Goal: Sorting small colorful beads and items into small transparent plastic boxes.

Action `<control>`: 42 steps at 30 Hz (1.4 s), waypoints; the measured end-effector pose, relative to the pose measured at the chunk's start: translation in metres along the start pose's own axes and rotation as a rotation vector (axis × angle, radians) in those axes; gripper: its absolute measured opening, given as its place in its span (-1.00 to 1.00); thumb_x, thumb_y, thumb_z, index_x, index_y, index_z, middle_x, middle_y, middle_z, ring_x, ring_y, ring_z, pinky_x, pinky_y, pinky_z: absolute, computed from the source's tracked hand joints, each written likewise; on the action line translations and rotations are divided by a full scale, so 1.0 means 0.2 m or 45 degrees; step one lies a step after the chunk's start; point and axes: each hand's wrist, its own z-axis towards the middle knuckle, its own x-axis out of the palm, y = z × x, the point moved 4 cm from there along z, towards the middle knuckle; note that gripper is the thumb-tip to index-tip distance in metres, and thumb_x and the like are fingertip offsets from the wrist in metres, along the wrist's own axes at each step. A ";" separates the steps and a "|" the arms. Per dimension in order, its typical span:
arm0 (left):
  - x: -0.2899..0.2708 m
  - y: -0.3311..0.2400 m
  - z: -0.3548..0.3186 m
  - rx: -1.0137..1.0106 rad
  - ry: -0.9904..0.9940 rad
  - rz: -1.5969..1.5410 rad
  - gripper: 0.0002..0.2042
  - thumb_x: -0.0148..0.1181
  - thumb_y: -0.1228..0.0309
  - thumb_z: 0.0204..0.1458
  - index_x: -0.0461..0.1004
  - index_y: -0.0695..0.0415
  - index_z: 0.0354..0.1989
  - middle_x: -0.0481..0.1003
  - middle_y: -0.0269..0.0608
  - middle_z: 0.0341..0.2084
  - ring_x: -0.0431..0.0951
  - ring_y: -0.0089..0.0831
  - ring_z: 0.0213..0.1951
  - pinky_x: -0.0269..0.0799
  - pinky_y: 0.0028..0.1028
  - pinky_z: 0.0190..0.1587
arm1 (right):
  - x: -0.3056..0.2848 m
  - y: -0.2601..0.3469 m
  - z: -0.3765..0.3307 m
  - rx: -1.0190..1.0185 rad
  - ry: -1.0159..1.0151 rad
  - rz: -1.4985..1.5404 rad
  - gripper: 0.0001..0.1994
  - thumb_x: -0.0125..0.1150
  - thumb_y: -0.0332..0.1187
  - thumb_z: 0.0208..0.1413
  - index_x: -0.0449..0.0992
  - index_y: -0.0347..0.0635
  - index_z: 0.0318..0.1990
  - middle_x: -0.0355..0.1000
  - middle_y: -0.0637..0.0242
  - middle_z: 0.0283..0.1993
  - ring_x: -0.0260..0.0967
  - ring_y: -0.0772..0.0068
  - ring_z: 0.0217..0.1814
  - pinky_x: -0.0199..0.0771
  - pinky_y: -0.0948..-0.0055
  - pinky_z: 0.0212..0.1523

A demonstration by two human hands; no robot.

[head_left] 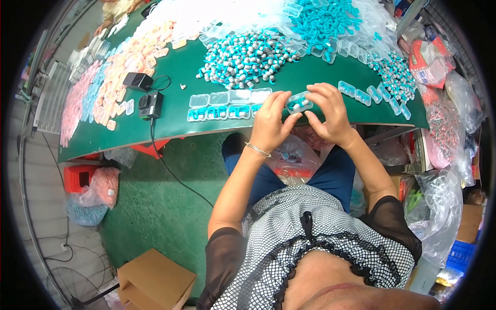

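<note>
Between my two hands, a small clear plastic box (299, 105) with teal and white pieces in it is held just above the table's near edge. My left hand (272, 120) grips its left end with the fingertips and thumb. At its right end, the curved fingers and thumb of my right hand (330, 112) close on it. Whether its lid is fully closed, I cannot tell. Left of my left hand stands a row of open clear boxes (217, 112) with teal and white pieces in them, lids folded back; my left hand partly hides the last one.
Beyond my hands lies a heap of small teal-and-white plug-like pieces (243, 59), with teal pieces (325, 23) behind. Several clear boxes (362, 96) sit at right. Black speaker-like devices (150, 106) trail a cable. A cardboard box (157, 279) stands on the floor.
</note>
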 end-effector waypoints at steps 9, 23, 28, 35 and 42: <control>-0.01 -0.02 -0.01 0.056 -0.034 0.003 -0.67 0.33 0.42 -0.06 0.47 0.26 -0.13 0.49 0.03 -0.23 0.55 -0.04 -0.24 0.50 -0.26 -0.22 | 0.00 -0.08 0.04 0.223 0.289 0.483 -0.66 0.26 -0.46 -0.03 0.48 -0.25 -0.04 0.41 0.10 -0.10 0.40 0.07 -0.05 0.43 0.26 -0.04; -0.02 0.01 -0.02 0.054 -0.160 0.316 -0.57 0.35 0.29 -0.09 0.45 0.17 -0.03 0.49 -0.05 -0.23 0.52 -0.07 -0.22 0.42 -0.21 -0.19 | 0.07 -0.14 0.00 0.121 0.191 0.262 -0.76 0.29 -0.42 -0.03 0.52 -0.20 -0.16 0.44 0.21 -0.23 0.41 0.16 -0.20 0.38 0.26 -0.18; -0.18 0.09 -0.09 -0.025 -0.079 0.592 -0.49 0.39 0.26 -0.19 0.44 0.10 0.00 0.44 -0.14 -0.09 0.43 -0.14 -0.06 0.30 -0.19 -0.08 | 0.09 -0.27 -0.03 0.072 0.150 -0.258 -0.70 0.31 -0.38 -0.10 0.53 -0.12 -0.14 0.43 0.30 -0.19 0.37 0.21 -0.09 0.29 0.23 -0.07; -0.21 0.12 -0.13 -0.083 0.079 0.827 -0.52 0.41 0.26 -0.24 0.49 0.06 -0.07 0.42 -0.20 -0.08 0.36 -0.18 -0.01 0.15 -0.15 -0.02 | 0.20 -0.17 0.08 0.075 0.148 -0.109 -0.75 0.27 -0.35 -0.07 0.53 -0.09 -0.17 0.42 0.32 -0.15 0.34 0.25 -0.02 0.20 0.19 0.01; -0.21 0.15 -0.13 -0.082 0.026 0.861 -0.48 0.45 0.23 -0.28 0.48 0.02 -0.06 0.42 -0.29 -0.07 0.35 -0.23 0.01 0.13 -0.15 -0.02 | 0.52 -0.13 0.17 0.183 0.376 -0.164 -0.78 0.23 -0.26 0.03 0.54 -0.08 -0.17 0.44 0.34 -0.19 0.32 0.29 -0.01 0.12 0.04 0.03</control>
